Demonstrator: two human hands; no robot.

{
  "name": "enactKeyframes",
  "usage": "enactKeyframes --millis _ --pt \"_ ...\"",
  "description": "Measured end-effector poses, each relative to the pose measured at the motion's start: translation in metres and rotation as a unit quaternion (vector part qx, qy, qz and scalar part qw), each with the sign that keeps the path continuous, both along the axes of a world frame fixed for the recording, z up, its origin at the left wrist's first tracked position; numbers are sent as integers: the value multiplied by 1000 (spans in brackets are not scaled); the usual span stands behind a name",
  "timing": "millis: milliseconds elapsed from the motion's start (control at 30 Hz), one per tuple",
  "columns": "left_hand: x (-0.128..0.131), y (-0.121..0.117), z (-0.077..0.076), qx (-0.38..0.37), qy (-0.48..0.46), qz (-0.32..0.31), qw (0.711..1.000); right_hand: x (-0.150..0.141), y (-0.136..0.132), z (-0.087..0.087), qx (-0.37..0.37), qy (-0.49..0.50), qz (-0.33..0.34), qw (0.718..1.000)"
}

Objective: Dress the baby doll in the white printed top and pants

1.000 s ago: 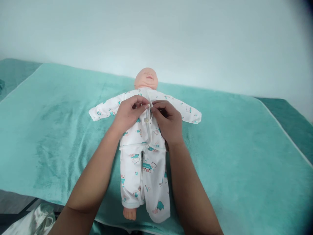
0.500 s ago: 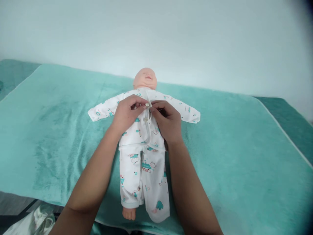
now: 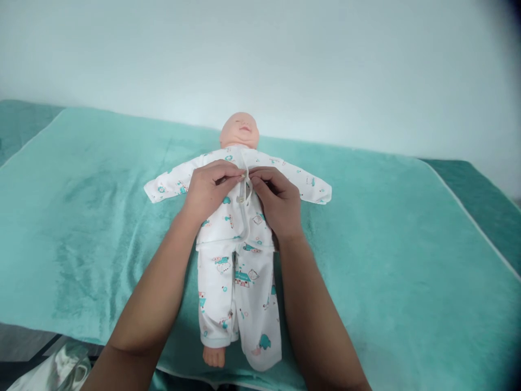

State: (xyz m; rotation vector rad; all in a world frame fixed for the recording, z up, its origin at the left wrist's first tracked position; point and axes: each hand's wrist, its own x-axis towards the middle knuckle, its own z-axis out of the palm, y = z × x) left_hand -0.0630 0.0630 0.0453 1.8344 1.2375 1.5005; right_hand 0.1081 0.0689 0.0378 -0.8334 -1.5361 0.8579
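A baby doll (image 3: 240,130) lies on its back, dressed in a white printed jacket (image 3: 220,231) and matching trousers (image 3: 254,304). One bare foot (image 3: 214,357) sticks out of the left trouser leg; the other foot is covered. Over the doll's chest, my left hand (image 3: 212,187) pinches a pale cloth tie at the jacket's front opening. My right hand (image 3: 279,198) is closed on the tie (image 3: 249,187) from the other side, its fingertips almost touching those of the left. A second tied knot (image 3: 240,200) sits just below on the jacket front.
The doll rests on a turquoise plush blanket (image 3: 386,260) spread over the table. A pale wall (image 3: 260,60) stands behind. White printed fabric (image 3: 61,369) lies low at the left, below the blanket's edge.
Both hands stay at the chest. The small bunched loop between the fingertips has been drawn in, and a loop of the tie now hangs by the right fingers.
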Motion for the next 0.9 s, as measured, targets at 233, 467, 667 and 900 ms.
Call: enactKeyframes --millis 233,467,667,900 --pt "-2 -2 3 -56 -19 -19 998 1 0 0 -2 -14 11 1000" --pt "3 -4 9 -109 -15 21 994 1 1 -2 12 -75 2 997" --pt "12 -7 15 -97 2 48 994 1 2 -1 16 -93 14 995" --pt "18 -9 17 -90 23 83 992 1 2 -4 3 -46 25 999"
